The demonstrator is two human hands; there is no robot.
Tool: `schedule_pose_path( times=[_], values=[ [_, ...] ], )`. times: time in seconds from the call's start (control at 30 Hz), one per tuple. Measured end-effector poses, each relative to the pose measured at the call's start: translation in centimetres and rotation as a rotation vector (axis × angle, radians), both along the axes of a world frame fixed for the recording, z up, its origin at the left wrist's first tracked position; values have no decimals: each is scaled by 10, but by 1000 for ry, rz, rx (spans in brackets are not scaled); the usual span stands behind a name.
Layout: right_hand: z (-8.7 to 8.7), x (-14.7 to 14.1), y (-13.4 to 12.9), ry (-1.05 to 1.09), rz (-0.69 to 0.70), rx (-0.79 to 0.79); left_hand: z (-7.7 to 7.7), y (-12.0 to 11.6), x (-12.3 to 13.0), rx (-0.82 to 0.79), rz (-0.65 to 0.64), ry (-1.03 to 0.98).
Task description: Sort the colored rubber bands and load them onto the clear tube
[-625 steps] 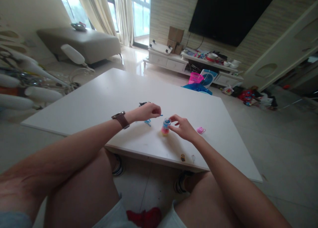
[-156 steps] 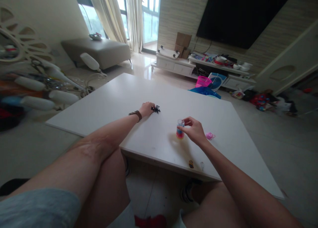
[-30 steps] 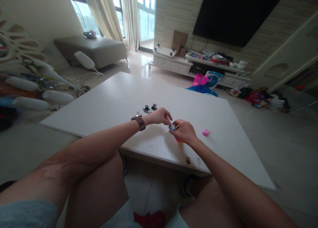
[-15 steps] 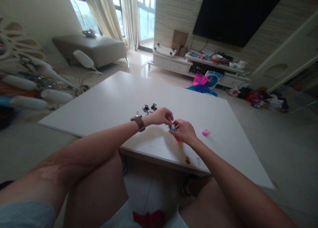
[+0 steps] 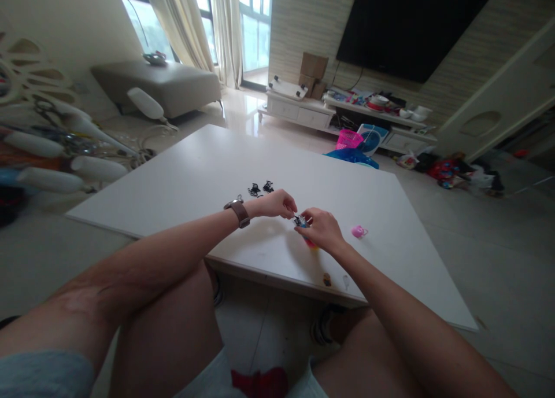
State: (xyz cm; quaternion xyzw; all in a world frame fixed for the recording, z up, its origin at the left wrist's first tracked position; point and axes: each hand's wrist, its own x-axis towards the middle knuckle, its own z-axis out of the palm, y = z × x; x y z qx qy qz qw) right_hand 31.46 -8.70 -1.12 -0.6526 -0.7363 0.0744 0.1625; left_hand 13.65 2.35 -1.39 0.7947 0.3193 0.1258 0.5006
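Observation:
My right hand [image 5: 321, 229] is closed around a small black, white and blue object [image 5: 300, 221], too small to name. To its left my left hand [image 5: 281, 203], a brown-strapped watch on the wrist, pinches at the object's top edge. A thin dark bit shows by those fingertips; I cannot make out what it is. Under my right hand a red and yellow thing [image 5: 310, 244] shows, mostly hidden. Small black pieces [image 5: 255, 188] lie on the white table [image 5: 208, 172] beyond my left wrist. A pink cup-like toy [image 5: 359, 231] sits to the right of my right hand.
By the table's near edge lie a small brown and yellow item [image 5: 326, 279] and a clear white piece [image 5: 346, 282]. Past the far edge are a pink basket [image 5: 349, 139] and a low TV cabinet [image 5: 299, 113]. A lamp with white shades [image 5: 52, 179] stands at the left.
My left hand has shifted slightly left, widening the space between its fingertips and my right hand. My right hand has stayed almost still around the small object.

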Motion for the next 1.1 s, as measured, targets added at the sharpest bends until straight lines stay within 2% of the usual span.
schedule_pose_path(
  times=[0.13,0.27,0.4,0.57,0.63,0.73,0.93,1.1],
  values=[
    [2,0,0,8,-14,-4,7,-12,7,146,-76,-79],
    [4,-1,0,66,-58,8,23,-28,10,321,-108,56],
    [2,0,0,75,-73,53,30,-38,11,233,-108,168],
    [-2,3,1,44,-40,155,29,-37,14,-44,-188,70],
    [-1,3,1,40,-12,169,30,-34,14,-98,-207,64],
    [1,0,1,74,5,168,34,-30,11,-59,-183,46],
    [0,-1,2,97,-4,160,35,-24,5,146,-100,-69],
    [1,-1,1,110,-8,166,35,-23,4,183,-60,-109]
  ],
)
